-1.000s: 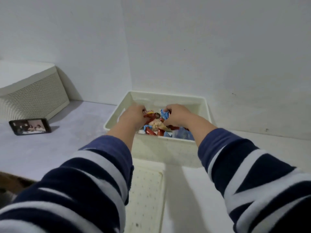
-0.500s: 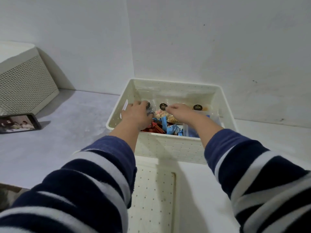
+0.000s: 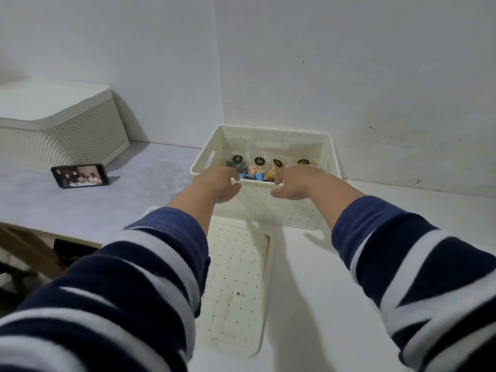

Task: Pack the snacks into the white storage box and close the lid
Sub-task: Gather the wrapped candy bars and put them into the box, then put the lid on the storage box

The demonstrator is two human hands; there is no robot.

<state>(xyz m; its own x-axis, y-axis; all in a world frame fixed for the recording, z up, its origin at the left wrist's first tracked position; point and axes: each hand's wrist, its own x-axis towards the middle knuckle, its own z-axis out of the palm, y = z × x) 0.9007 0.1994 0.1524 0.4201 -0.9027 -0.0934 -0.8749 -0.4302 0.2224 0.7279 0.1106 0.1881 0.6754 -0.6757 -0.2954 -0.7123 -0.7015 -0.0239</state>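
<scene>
The white storage box (image 3: pixel 271 210) stands against the back wall with no lid on it. Inside it lie several snacks (image 3: pixel 259 167): clear bags with black round labels and a blue wrapper. My left hand (image 3: pixel 217 185) hovers at the box's near rim on the left, fingers loosely apart, holding nothing. My right hand (image 3: pixel 295 183) is at the near rim on the right, fingers curled over the edge, also without anything in it. The perforated white lid (image 3: pixel 236 285) lies flat on the table in front of the box, between my arms.
A phone (image 3: pixel 80 175) with a lit screen leans at the left of the table. Behind it stands a second white perforated box (image 3: pixel 61 130) with its lid on. The table's front edge at the left drops to wooden furniture (image 3: pixel 29 253).
Both hands have come out of the box, back to its near rim, leaving the snacks inside. The camera has tilted, so the box sits lower and farther in view.
</scene>
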